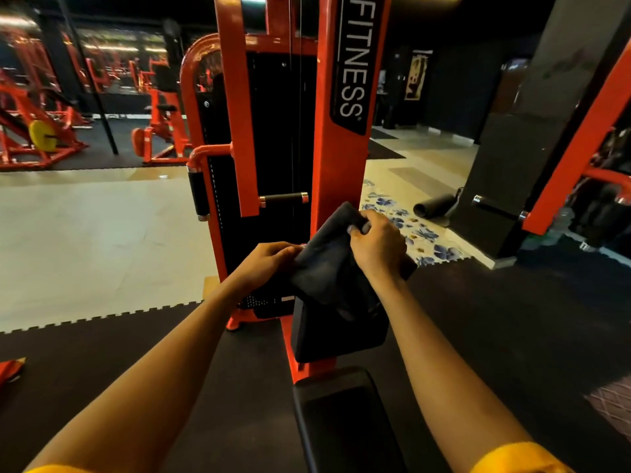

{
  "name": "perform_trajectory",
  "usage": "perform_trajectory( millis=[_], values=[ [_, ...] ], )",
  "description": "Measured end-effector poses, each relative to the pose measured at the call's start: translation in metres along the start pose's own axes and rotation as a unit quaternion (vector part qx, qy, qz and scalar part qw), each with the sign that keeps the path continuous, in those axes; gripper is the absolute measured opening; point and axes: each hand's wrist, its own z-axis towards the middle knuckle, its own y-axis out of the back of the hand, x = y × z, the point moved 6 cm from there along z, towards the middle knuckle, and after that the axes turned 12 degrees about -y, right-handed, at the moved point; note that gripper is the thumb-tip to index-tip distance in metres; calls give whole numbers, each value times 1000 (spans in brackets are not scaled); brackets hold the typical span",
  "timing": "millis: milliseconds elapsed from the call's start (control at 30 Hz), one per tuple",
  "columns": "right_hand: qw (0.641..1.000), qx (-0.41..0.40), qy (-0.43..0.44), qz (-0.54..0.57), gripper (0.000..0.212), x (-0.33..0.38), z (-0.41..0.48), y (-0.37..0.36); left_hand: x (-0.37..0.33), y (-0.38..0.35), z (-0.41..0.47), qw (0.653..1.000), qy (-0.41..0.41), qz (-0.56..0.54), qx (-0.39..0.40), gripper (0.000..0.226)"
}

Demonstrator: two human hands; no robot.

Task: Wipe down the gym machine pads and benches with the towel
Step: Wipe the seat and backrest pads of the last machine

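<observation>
A dark grey towel is stretched between both hands over the top of the black chest pad of an orange machine. My right hand grips the towel's upper right corner in a fist. My left hand pinches its left edge beside a chrome knob. Below the pad, the black seat runs toward me between my forearms.
The machine's weight stack tower stands directly ahead with short black handles. Black rubber mats cover the floor around me, with pale tiles to the left. Another orange frame and a black pillar stand right; more orange machines line the far left.
</observation>
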Motion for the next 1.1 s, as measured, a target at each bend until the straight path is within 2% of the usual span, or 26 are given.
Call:
perform_trajectory(
  millis=[133, 233, 300, 433, 567, 633, 700, 800, 867, 933, 1000, 1100],
  values=[
    [998, -29, 58, -13, 41, 14, -21, -28, 3, -4, 17, 998, -60, 29, 9, 29],
    [987, -36, 87, -129, 74, 15, -49, -50, 12, -10, 26, 994, -101, 40, 19, 31],
    [974, -32, 109, -199, 83, 12, -62, -58, 17, -13, 29, 993, -113, 24, 29, 33],
    [968, -9, 120, -221, 60, 6, -42, -57, 21, -14, 34, 990, -132, -19, 54, 31],
    [980, 27, -46, -192, 53, -24, 12, -36, 21, -14, 37, 985, -134, -60, 91, 35],
    [980, 27, -86, -176, 50, -33, 18, -30, 23, -13, 40, 983, -142, -62, 95, 34],
    [983, 0, -63, -172, 54, -25, 4, -36, 27, -11, 45, 981, -149, -63, 102, 34],
    [985, -45, 39, -163, 51, 6, -39, -55, 34, -13, 47, 978, -159, -71, 112, 31],
    [972, -43, 116, -200, 47, 22, -67, -73, 39, -14, 47, 979, -161, -66, 103, 25],
    [957, -37, 157, -241, 47, 26, -72, -78, 43, -15, 44, 981, -151, -68, 96, 31],
    [955, -25, 153, -253, 49, 18, -57, -72, 44, -15, 41, 981, -140, -84, 101, 39],
    [973, -19, 47, -226, 52, 10, -22, -56, 37, -16, 39, 979, -138, -95, 119, 33]
  ],
)
